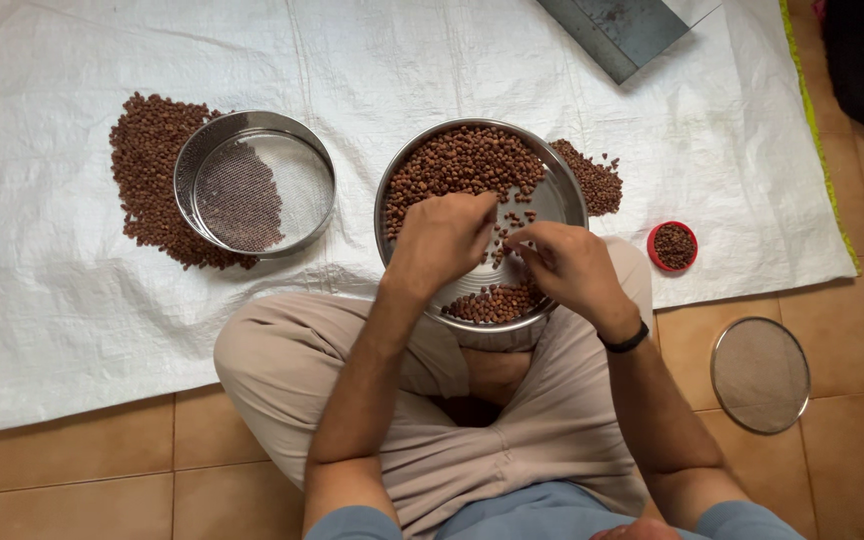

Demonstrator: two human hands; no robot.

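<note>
A round steel plate [564, 196] rests on my crossed legs, holding brown chickpeas [457, 165] heaped at its far side and a smaller pile at its near rim. My left hand [440, 238] lies over the middle of the plate, fingers curled down among the loose chickpeas. My right hand [564, 265], with a black band on the wrist, reaches in from the right, its fingertips pinched together over a few scattered chickpeas; whether it holds one is not visible.
A steel sieve [255, 182] sits on a white woven sheet [72, 270] partly over a chickpea pile [147, 170]. A small red bowl [673, 246] of dark bits, another pile [595, 180], a mesh lid [760, 374] on the tiles and a metal pan [617, 30] lie around.
</note>
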